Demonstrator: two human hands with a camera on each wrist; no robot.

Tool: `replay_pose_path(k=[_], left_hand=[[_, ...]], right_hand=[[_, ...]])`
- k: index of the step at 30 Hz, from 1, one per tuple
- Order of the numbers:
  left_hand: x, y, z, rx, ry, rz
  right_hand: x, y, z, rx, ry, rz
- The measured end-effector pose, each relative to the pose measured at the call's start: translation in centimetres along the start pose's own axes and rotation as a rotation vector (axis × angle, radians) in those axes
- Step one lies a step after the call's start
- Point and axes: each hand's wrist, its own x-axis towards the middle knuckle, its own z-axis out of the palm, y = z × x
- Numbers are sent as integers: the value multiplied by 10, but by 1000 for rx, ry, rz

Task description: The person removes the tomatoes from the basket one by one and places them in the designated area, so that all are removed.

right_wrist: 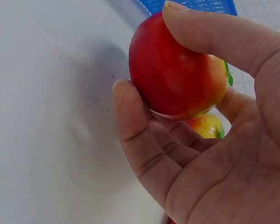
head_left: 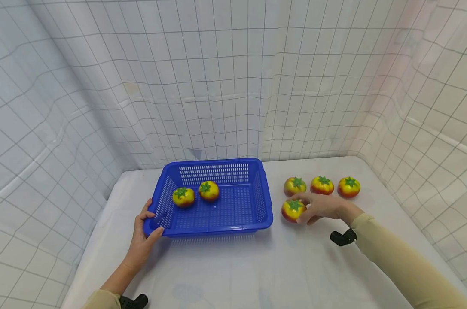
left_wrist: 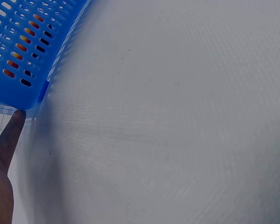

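My left hand holds the front left corner of a blue plastic basket, thumb on the near rim and fingers along the left side. Two red-and-yellow tomatoes with green leafy tops lie in its left half. To the right of the basket, my right hand grips another tomato between thumb and fingers. Its red underside faces the right wrist camera, with the thumb across one side. Three more tomatoes sit in a row just behind that hand.
A white cloth covers the table. Grid-patterned white curtains hang close behind the basket and along both sides. Dark wrist devices are worn near both beige sleeves.
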Motion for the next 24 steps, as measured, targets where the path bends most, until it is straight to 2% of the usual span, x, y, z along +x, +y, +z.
replay_pose_path(k=[24], left_hand=[[0,-2,0,-9,2,2]], right_hand=[[1,23,-2,-11,53,21]])
